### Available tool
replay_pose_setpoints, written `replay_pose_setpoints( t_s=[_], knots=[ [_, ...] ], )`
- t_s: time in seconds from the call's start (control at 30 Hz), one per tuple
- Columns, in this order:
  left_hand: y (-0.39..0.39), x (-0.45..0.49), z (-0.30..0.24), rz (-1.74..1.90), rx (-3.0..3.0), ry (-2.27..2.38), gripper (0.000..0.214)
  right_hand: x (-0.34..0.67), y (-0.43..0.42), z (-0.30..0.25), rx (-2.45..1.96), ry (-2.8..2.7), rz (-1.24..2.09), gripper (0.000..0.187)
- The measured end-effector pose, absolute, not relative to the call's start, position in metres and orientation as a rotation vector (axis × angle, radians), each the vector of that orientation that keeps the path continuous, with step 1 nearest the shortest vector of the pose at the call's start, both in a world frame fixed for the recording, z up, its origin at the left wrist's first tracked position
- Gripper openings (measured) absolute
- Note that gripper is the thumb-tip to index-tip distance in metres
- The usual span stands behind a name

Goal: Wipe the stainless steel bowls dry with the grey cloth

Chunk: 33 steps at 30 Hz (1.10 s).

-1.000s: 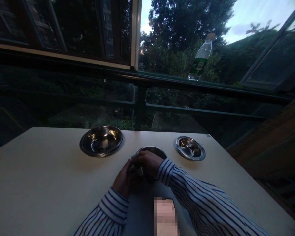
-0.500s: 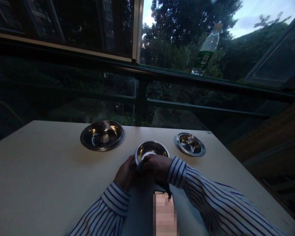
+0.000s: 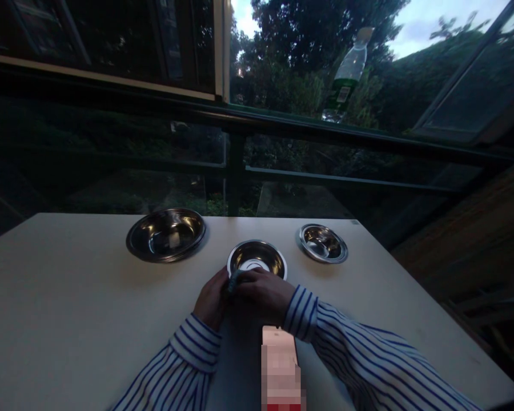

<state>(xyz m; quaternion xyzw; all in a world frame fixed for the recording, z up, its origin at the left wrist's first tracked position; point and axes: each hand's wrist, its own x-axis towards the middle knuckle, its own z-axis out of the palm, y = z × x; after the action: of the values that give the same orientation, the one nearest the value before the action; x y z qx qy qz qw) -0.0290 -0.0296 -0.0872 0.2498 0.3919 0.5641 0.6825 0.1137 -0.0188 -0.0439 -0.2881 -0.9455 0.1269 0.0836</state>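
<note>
A small round stainless steel bowl [image 3: 259, 250] sits in the middle of the white table, its shiny inside facing up. My left hand [image 3: 211, 299] is closed around its near left edge. At the near rim my right hand [image 3: 265, 292] is closed on a grey-blue cloth [image 3: 235, 279], bunched between the two hands against the bowl. The right fingers hide part of the near rim. Below the hands lies a phone [image 3: 278, 335] with a lit, pinkish screen, partly blurred out.
A larger steel bowl [image 3: 143, 240] stands at the back left of the white table [image 3: 68, 297]. Another small steel bowl [image 3: 342, 249] is at the back right. Beyond the table runs a dark railing [image 3: 291, 127], with a plastic bottle [image 3: 344, 80] standing above it.
The whole view has shifted, so things sit slightly farther left. My right hand has moved a little along the near rim with the cloth, showing more of the bowl's inside.
</note>
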Motion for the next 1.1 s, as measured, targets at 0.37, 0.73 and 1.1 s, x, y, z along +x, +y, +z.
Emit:
replay_pose_setpoints(
  t_s=[0.37,0.73,1.1],
  knots=[
    [-0.031,-0.033,-0.093,1.265,0.581,0.935,0.036,0.111,-0.025,-0.042,-0.972,-2.845,0.238,0.023],
    [-0.035,-0.032,-0.086,1.178,0.526,1.079,0.038,0.135,-0.050,-0.041,-0.885,-2.967,-0.111,0.009],
    [-0.033,-0.033,-0.087,1.163,0.524,1.128,0.039,0.189,-0.037,-0.050,-1.041,-2.768,-0.109,0.023]
  ],
)
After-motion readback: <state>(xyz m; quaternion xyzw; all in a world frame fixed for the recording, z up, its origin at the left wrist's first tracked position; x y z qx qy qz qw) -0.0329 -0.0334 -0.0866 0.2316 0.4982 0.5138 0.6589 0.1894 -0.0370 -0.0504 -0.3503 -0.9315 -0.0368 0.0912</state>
